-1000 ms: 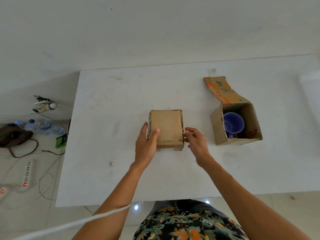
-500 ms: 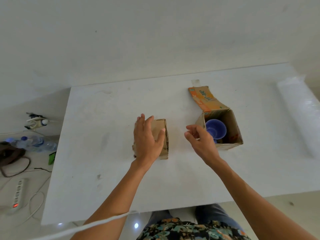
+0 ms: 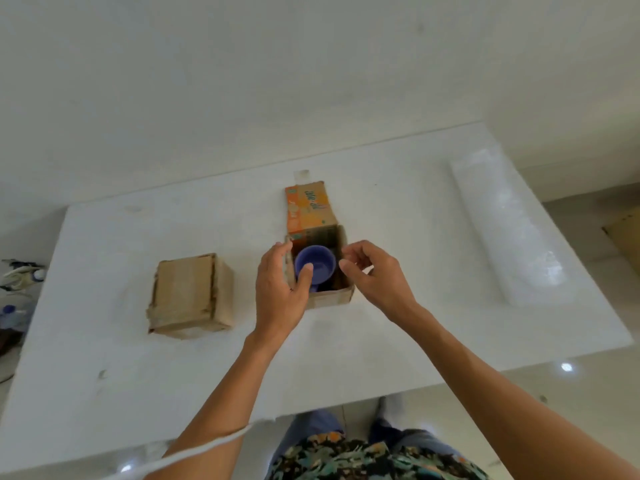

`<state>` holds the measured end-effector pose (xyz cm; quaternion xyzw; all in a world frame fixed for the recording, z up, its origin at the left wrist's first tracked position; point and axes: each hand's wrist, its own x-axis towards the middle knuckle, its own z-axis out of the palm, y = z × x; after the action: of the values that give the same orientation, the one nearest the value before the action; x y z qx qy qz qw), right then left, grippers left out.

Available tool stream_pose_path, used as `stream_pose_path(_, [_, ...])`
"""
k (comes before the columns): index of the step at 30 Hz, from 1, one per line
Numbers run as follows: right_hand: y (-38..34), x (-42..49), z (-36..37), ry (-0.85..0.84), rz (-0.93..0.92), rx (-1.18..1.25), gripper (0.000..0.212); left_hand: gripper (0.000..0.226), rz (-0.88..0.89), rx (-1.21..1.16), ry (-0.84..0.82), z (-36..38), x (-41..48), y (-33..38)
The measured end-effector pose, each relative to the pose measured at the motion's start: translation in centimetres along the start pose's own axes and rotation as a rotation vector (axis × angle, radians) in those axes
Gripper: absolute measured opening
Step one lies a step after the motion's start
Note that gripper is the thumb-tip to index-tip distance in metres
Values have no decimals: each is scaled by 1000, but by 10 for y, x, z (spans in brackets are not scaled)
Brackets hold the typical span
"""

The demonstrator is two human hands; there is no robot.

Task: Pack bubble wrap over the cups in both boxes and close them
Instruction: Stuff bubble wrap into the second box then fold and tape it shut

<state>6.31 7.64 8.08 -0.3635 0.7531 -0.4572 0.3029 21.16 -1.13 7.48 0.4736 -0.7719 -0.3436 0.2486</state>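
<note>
A plain brown box stands closed on the white table, left of centre. To its right an open cardboard box holds a blue cup; its orange printed flap lies back. My left hand rests against the open box's left wall, thumb over the rim touching the cup. My right hand hovers at the box's right side, fingers curled, holding nothing. A sheet of bubble wrap lies at the table's right end.
Bottles and cables lie on the floor to the left of the table. A brown cardboard piece shows at the far right edge. My patterned clothing is at the table's near edge.
Both hands left the closed brown box and moved right to the open box with the cup. The view turned right, bringing the bubble wrap into sight.
</note>
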Motion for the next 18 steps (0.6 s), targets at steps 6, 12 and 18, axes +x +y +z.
stream_pose_path(6, [32, 2, -64, 102, 72, -26, 12, 47, -17, -80, -99, 58, 10, 36])
stream_pose_path(12, [64, 7, -120, 186, 127, -108, 14, 41, -64, -106, -202, 112, 20, 71])
stream_pose_path(18, [98, 22, -188, 227, 171, -106, 17, 37, -186, -117, -364, 159, 25, 104])
